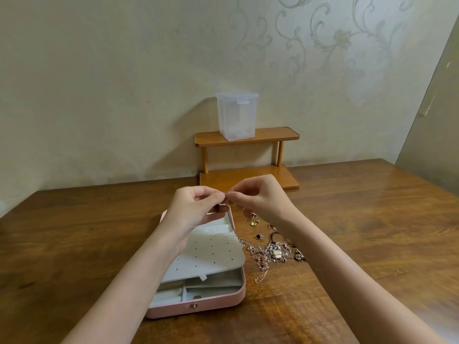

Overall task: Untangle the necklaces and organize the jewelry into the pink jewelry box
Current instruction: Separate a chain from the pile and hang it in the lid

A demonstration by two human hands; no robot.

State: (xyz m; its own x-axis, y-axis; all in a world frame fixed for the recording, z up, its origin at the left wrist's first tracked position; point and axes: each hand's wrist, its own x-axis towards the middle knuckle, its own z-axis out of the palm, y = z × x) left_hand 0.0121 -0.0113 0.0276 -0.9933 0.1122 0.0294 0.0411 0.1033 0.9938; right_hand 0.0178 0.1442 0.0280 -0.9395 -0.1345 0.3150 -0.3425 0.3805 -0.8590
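Early days, I'd judge: the tangled necklaces (270, 254) lie heaped on the table (372, 232) just right of the open pink jewelry box (198, 307), whose visible compartments look empty (part is hidden). Left hand (196, 207) and right hand (258, 194) pinch one tiny piece (226, 194) above it. Clear lidded container (237, 115) on the shelf (248, 137): contents unclear

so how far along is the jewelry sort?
Early. Done: the pink jewelry box lies open, its perforated earring panel bare, and no jewelry shows in the visible compartments. In hand: the left hand and right hand pinch one tiny piece between them above the box. Left: the tangled necklaces and loose small pieces on the table.
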